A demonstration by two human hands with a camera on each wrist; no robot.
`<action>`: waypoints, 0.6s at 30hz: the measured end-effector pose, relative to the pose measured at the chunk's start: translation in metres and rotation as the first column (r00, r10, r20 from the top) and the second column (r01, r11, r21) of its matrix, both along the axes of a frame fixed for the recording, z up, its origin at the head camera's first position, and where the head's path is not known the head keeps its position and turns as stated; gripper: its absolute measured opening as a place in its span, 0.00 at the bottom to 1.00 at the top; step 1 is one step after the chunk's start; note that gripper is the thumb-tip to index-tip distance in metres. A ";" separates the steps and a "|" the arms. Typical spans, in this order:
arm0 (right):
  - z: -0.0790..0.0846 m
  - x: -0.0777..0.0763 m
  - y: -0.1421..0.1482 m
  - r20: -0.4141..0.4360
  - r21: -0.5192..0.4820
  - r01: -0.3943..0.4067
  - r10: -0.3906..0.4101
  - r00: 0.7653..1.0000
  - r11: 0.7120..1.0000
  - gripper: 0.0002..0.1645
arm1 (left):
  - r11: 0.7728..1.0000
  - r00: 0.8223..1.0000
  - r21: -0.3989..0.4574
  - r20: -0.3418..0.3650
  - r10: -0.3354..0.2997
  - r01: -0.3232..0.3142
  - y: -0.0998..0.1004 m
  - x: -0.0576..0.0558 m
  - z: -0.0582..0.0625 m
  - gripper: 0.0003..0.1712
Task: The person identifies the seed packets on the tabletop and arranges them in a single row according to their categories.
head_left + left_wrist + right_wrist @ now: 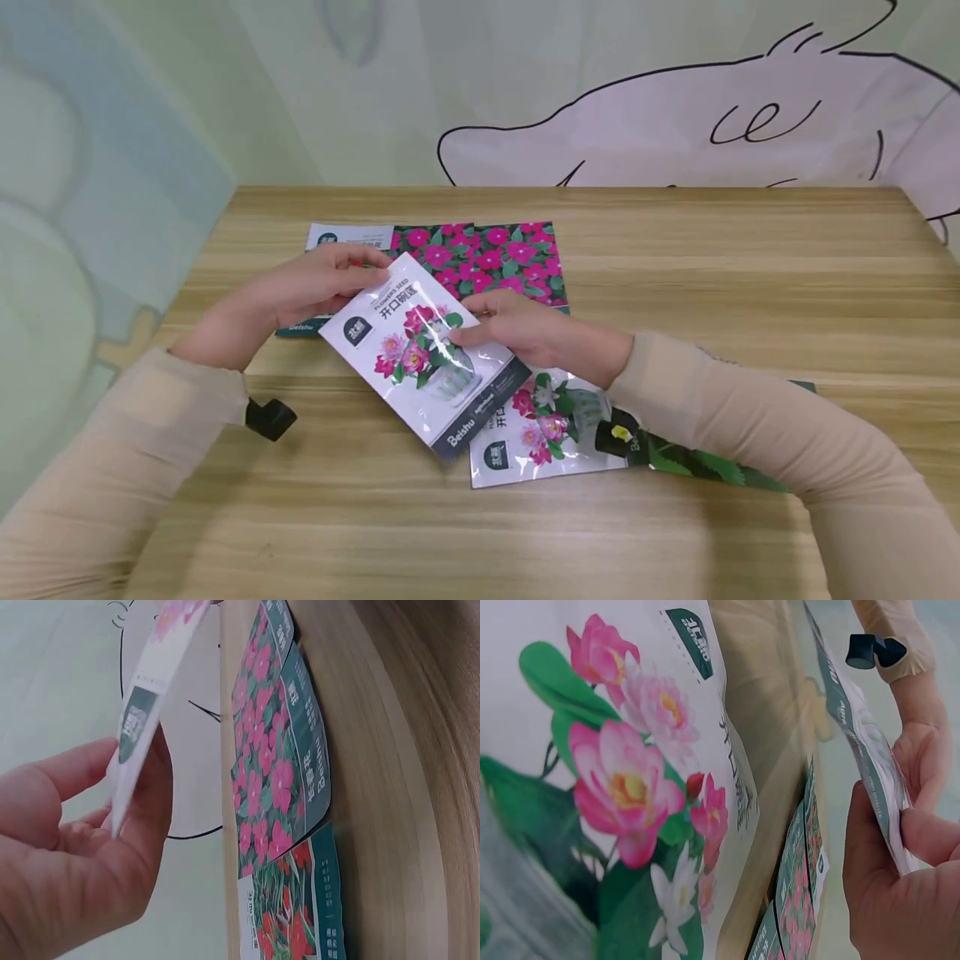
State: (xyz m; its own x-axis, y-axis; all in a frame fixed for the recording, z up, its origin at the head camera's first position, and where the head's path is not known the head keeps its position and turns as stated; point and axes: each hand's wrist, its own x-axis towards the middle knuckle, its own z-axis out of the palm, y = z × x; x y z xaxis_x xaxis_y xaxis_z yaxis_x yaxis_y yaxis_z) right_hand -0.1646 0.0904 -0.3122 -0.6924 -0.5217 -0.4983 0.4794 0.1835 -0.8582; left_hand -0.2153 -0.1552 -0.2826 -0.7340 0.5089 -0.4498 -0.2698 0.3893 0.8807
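Note:
A white flower seed packet (420, 350) with pink lotus blooms and a dark bottom band is held tilted above the table. My left hand (326, 279) pinches its upper edge, fingers behind it in the left wrist view. On the opposite long edge, my right hand (528, 329) grips it with the thumb over the printed front. In the right wrist view this packet (874, 757) appears nearly edge-on. A matching lotus packet (555, 429) lies on the table under the right forearm, partly hidden by the sleeve and the held packet.
Behind the hands, packets with magenta flowers (517, 258) lie overlapped. A red-flowered packet (289, 907) adjoins them at the left. A green leafy packet (720, 462) pokes out under the right sleeve. The wooden table (750, 267) meets a painted wall (360, 100) at the back.

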 end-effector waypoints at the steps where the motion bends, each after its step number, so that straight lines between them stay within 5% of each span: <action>1: 0.000 -0.001 0.001 0.000 -0.006 0.017 -0.017 1.000 1.000 0.18 | 1.000 1.000 0.010 0.010 0.019 -0.019 -0.001 -0.001 0.001 0.21; 4: 0.002 -0.003 0.005 0.024 -0.016 0.080 -0.079 0.997 0.997 0.19 | 0.993 0.993 0.042 0.056 0.107 -0.109 -0.003 -0.003 0.001 0.19; 9: 0.004 -0.006 0.008 0.053 -0.027 0.222 -0.220 0.974 0.975 0.21 | 0.953 0.952 0.144 0.197 0.236 -0.266 -0.005 -0.005 -0.003 0.10; 13: 0.003 -0.008 0.009 0.027 -0.044 0.330 -0.329 0.944 0.943 0.23 | 0.930 0.925 0.198 0.290 0.245 -0.309 -0.001 -0.002 -0.007 0.09; 18: 0.001 -0.014 0.011 0.017 -0.066 0.412 -0.412 0.911 0.909 0.23 | 0.927 0.924 0.228 0.312 0.221 -0.298 0.014 0.006 -0.012 0.15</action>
